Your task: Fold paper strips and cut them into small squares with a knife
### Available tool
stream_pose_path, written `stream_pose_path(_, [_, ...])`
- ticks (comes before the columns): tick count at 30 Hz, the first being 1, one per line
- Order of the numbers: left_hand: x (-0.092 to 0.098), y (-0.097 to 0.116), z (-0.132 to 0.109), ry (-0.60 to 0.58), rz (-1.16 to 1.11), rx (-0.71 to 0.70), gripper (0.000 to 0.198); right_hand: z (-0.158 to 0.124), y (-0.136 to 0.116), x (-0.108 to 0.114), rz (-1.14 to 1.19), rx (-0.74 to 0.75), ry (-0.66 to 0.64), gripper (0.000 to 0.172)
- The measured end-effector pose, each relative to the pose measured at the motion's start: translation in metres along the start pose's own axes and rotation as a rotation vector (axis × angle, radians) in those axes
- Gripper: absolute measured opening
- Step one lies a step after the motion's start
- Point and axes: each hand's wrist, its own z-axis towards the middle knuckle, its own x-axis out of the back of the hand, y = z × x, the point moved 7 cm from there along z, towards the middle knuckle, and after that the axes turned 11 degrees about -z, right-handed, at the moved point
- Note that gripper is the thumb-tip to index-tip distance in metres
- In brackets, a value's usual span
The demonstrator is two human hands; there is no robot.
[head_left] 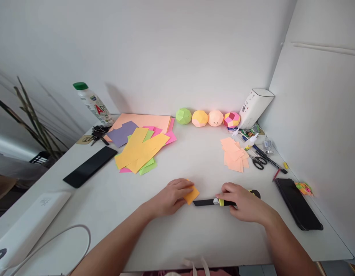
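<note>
In the middle of the table, my left hand (pixel 175 196) is closed on a small orange piece of paper (pixel 192 194), its fingers covering the left part. To the right, my right hand (pixel 240 202) grips a black and yellow utility knife (pixel 222 202). The knife's dark blade points left, and its tip is close to the paper's lower right edge; I cannot tell whether they touch. Small peach paper pieces (pixel 234 155) lie beyond my right hand. Yellow paper offcuts (pixel 147 147) lie on green and pink sheets beyond my left hand.
Several paper balls (pixel 199 118) line the wall beside a white box (pixel 256 107). Scissors (pixel 259 163), a glue bottle (pixel 250 142) and a phone (pixel 298 205) are at right. At left are a black tablet-like slab (pixel 91 166), a bottle (pixel 93 103) and a white corded device (pixel 30 230).
</note>
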Motion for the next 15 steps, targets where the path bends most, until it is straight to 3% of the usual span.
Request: stream_pose_path(15, [-0.0015, -0.0013, -0.0004, -0.004, 0.025, 0.003, 0.038, 0.0, -0.0017, 0.0007, -0.033, 0.013, 0.024, 0.06])
